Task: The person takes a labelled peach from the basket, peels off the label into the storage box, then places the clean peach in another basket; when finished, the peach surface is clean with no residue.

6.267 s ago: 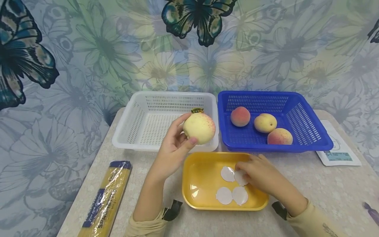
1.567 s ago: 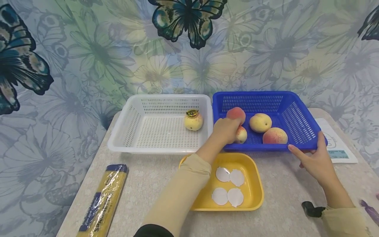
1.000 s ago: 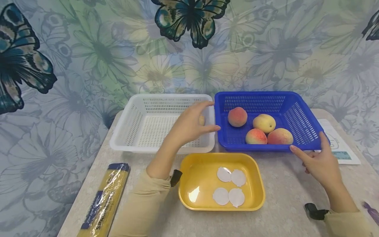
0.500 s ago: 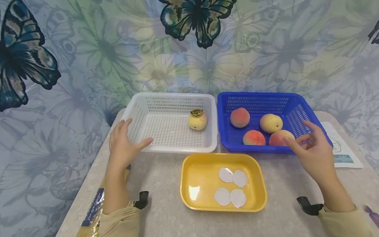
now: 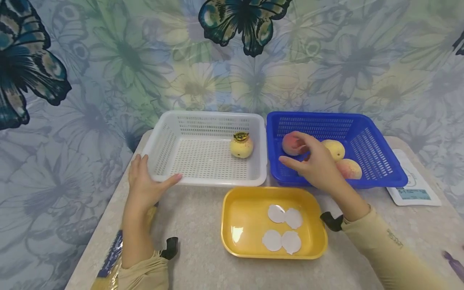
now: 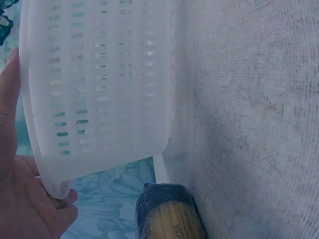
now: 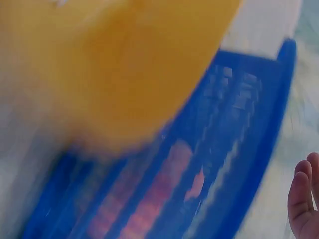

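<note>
My left hand grips the front left corner of the white plastic basket, thumb along the front rim. In the left wrist view, fingertips curl around that corner. Inside the basket sits a yellow peach with a black and yellow sticker on top. My right hand hovers over the front of the blue basket, thumb and fingers spread apart, holding nothing visible. A red peach lies just past its fingertips, and two yellowish peaches lie right of it. The hand hides another peach.
A yellow tray with several round white paper pieces stands in front of the baskets. A pack of spaghetti lies under the left forearm. A white flat item with a teal panel rests by the blue basket.
A peach from my left hand was set down in the blue basket; that hand then moved left to the white basket's corner. My right hand left the blue basket's right corner, moving left.
</note>
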The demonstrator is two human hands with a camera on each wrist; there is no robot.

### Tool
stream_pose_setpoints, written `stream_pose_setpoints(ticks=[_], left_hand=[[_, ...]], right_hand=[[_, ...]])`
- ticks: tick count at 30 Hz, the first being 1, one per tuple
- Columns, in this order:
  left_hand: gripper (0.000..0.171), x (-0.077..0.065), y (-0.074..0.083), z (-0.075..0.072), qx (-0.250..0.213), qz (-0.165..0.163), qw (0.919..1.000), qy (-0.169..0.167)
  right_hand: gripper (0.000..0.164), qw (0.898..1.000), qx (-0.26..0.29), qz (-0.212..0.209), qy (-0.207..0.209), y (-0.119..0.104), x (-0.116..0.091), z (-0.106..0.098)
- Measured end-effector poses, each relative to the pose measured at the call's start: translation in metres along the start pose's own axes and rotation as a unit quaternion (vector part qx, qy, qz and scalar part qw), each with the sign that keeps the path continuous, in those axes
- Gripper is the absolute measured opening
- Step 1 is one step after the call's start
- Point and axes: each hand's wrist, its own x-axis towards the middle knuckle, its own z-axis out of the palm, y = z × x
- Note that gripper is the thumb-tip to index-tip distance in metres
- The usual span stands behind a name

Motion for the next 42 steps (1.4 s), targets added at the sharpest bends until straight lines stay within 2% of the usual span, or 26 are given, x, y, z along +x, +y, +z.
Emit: stream_pose_setpoints(ticks=[6,10,13,17,21,25,31,34,39,42], left_hand=[[0.131,0.0,0.001,-0.001,-0.003,0.001,1.0,-0.003],[0.131,0.0,0.001,-0.002,-0.002,-0.002,1.0,-0.002],[0.131,-0.001,0.002,-0.003,-0.002,-0.006,1.0,-0.003],[0.131,-0.002,0.002,-0.003,-0.001,-0.009,0.9999,-0.005],[0.131,-0.001,0.002,-0.003,0.003,-0.01,0.9999,-0.005],[0.132,-0.001,0.002,-0.003,0.004,-0.012,0.9999,-0.004],[0.132,-0.001,0.004,-0.002,0.0,-0.007,1.0,0.0],[0.132,-0.001,0.004,-0.001,-0.002,-0.003,1.0,0.005],[0.132,-0.002,0.004,-0.002,-0.001,-0.007,1.0,0.006],[0.132,-0.002,0.003,-0.002,0.0,-0.01,0.9999,0.006]], right_hand=[[0.074,0.999,0.028,-0.01,-0.046,-0.022,0.027,0.044],[0.075,0.998,0.024,-0.007,-0.054,-0.032,0.044,0.073],[0.076,0.999,-0.016,0.011,-0.048,-0.032,0.055,0.091],[0.074,0.994,-0.1,0.036,-0.03,-0.031,0.067,0.106],[0.062,0.985,-0.164,0.048,-0.015,-0.028,0.078,0.115],[0.058,0.98,-0.192,0.051,-0.018,-0.028,0.088,0.122],[0.059,0.974,-0.213,0.065,-0.046,-0.029,0.094,0.125],[0.059,0.974,-0.212,0.068,-0.042,-0.03,0.095,0.124],[0.04,0.977,-0.206,0.05,-0.033,-0.03,0.097,0.125],[0.031,0.973,-0.225,0.029,-0.043,-0.03,0.098,0.126]])
